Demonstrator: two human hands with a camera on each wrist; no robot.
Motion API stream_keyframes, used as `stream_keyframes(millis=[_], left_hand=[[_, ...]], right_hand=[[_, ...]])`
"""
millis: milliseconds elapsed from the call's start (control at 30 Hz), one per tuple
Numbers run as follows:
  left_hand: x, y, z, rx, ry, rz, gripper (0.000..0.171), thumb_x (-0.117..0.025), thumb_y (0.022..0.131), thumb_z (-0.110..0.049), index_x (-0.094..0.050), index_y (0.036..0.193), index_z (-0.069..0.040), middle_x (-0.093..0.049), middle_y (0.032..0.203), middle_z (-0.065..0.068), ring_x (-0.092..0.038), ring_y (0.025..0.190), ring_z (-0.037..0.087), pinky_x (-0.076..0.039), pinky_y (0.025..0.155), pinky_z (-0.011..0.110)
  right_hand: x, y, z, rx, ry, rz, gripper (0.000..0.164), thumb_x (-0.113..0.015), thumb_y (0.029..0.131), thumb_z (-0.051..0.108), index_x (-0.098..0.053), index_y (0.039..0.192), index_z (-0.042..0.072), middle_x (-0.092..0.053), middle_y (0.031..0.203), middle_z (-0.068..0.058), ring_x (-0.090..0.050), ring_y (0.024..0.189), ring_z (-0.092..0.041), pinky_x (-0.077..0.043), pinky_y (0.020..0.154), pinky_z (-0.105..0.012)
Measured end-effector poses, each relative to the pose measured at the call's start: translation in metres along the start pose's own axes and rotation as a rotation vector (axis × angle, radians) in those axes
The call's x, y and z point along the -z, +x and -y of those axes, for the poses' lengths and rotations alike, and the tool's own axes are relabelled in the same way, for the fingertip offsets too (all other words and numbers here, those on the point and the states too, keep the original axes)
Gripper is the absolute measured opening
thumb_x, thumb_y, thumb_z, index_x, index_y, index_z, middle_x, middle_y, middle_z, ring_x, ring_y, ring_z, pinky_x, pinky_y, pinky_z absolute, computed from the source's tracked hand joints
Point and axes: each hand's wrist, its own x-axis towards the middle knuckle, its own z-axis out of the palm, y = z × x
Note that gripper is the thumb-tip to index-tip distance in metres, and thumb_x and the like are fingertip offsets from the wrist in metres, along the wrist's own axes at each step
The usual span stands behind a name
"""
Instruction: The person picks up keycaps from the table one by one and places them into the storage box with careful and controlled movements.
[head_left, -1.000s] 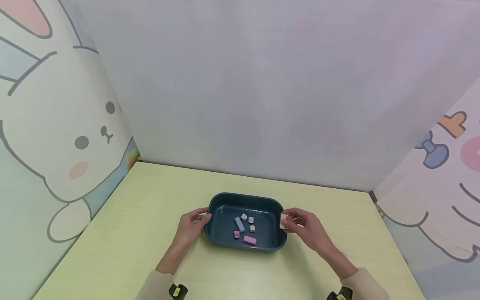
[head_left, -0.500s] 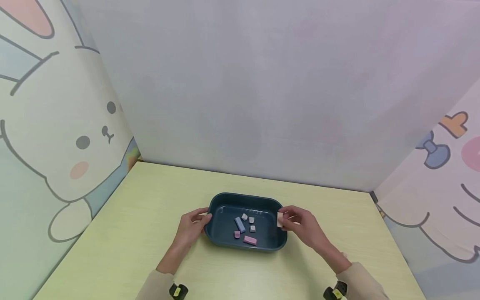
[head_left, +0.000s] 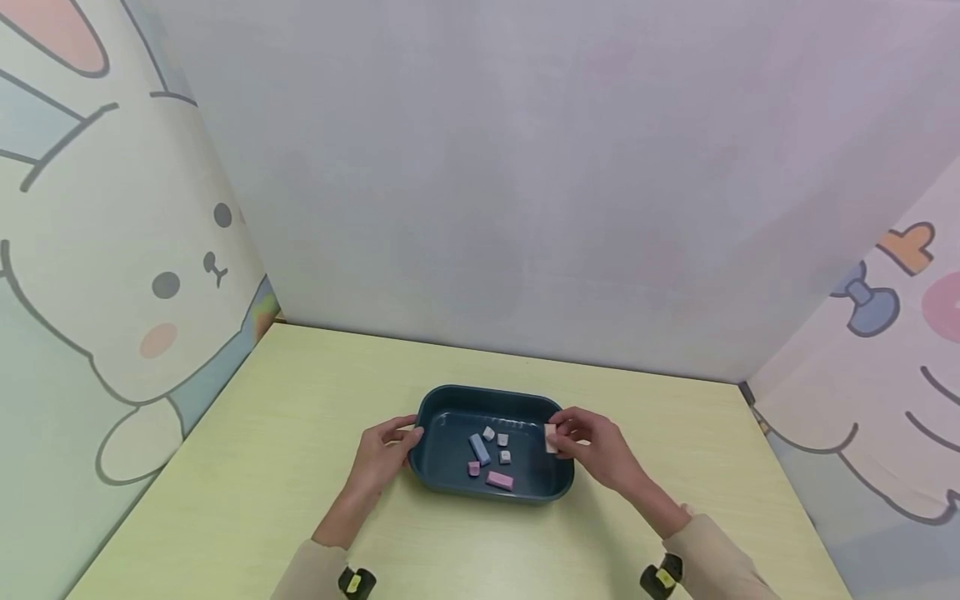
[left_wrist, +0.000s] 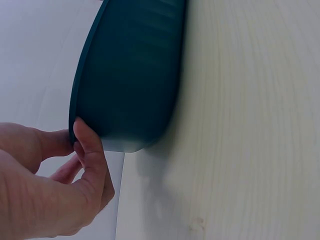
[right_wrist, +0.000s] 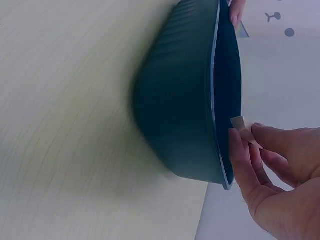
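A dark teal rectangular tub (head_left: pixel 525 493) sits on the table, holding several small blocks. My left hand (head_left: pixel 382 457) grips its left rim; in the left wrist view, the thumb (left_wrist: pixel 47 143) and a finger (left_wrist: pixel 89 137) pinch the edge. My right hand (head_left: pixel 603 450) holds a pale cream block (head_left: pixel 551 438) between thumb and fingertips, over the right end inside the rim. In the right wrist view the cream block (right_wrist: pixel 243 129) shows just above the tub's opening. A blue bar-shaped block (head_left: pixel 479 449), a pink bar-shaped block (head_left: pixel 499 481), a pink cube (head_left: pixel 473 469) and white cubes (head_left: pixel 505 457) lie on the tub's floor.
The pale yellow table (head_left: pixel 300 400) reaches out around the tub on every side. A plain light backdrop (head_left: pixel 510 208) stands along its far edge. Panels with cartoon drawings, one a rabbit (head_left: pixel 112 275), flank the left and right sides.
My right hand has moved left and slightly away from me, carrying the cream block from the tub's right rim to inside it. The left hand and tub have stayed in place.
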Motion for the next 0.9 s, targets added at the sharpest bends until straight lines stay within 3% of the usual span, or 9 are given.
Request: stream_keyframes(millis=[667,900], left_hand=[[0.000,0.000,0.000,0.012,0.006,-0.003,0.033,-0.069,0.099,-0.011,-0.068,0.127,0.005,-0.070,0.100,0.020,-0.066,0.076,0.022,-0.054,0.060,0.029],[0.000,0.000,0.000,0.017,0.007,-0.002,0.033,-0.069,0.099,-0.012,-0.068,0.128,0.005,-0.070,0.100,0.020,-0.065,0.075,0.022,-0.054,0.060,0.029]], right_hand=[[-0.018,0.010,-0.001,0.101,-0.181,0.043,0.021,-0.078,0.092,0.009,-0.071,0.112,0.007,-0.066,0.090,0.002,-0.065,0.079,-0.011,-0.058,0.070,-0.023],[-0.024,0.013,0.001,0.133,-0.187,0.075,0.021,-0.076,0.093,0.009,-0.071,0.112,0.005,-0.067,0.092,0.002,-0.064,0.080,-0.013,-0.057,0.068,-0.023]])
